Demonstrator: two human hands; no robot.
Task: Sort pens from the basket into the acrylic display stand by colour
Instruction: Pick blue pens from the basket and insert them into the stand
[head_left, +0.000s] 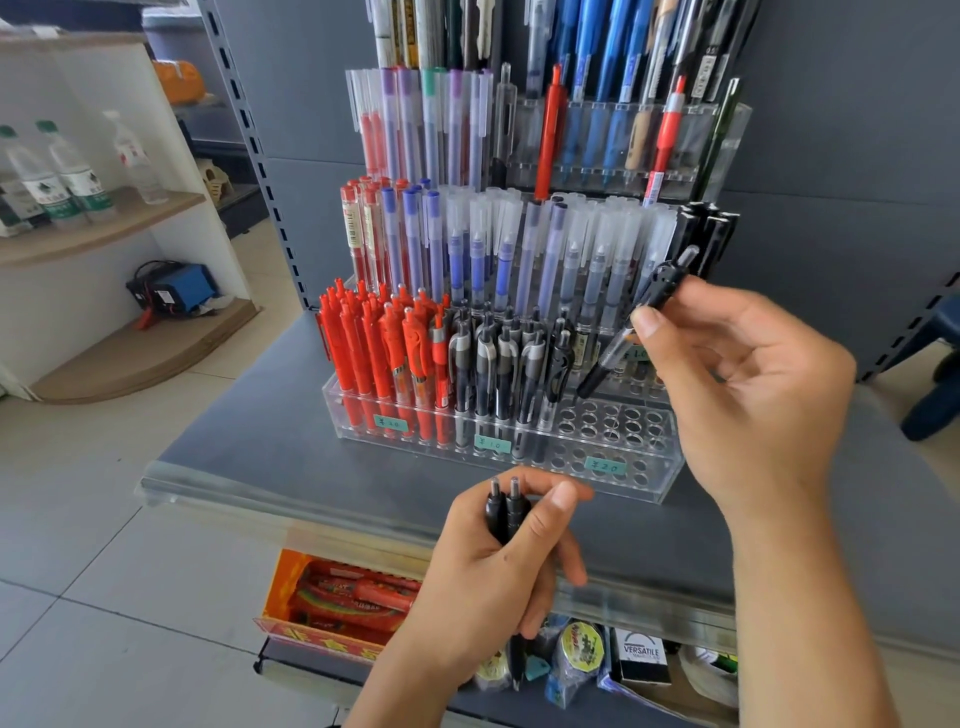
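A: Black plastic, that pen (639, 322) in the right hand (748, 384). It looks light, stiff and a bit slick. The fingers are pinched on its upper barrel, and the tip slants down toward seven o'clock, just above the acrylic stand (670, 462).

B: Where would you hold it?

A: Mid-barrel, I'd say, so the tip steers cleanly into one of the empty holes (608, 421) at the stand's four o'clock corner.

B: And the left hand (498, 566)?

A: It's curled shut around two more black pens (505, 506), at six o'clock from the stand.

B: Anything in the way?

A: The seated black pens (498, 358) crowd in from nine o'clock, and the capped pens (587, 260) stand close behind. I can't see the basket.
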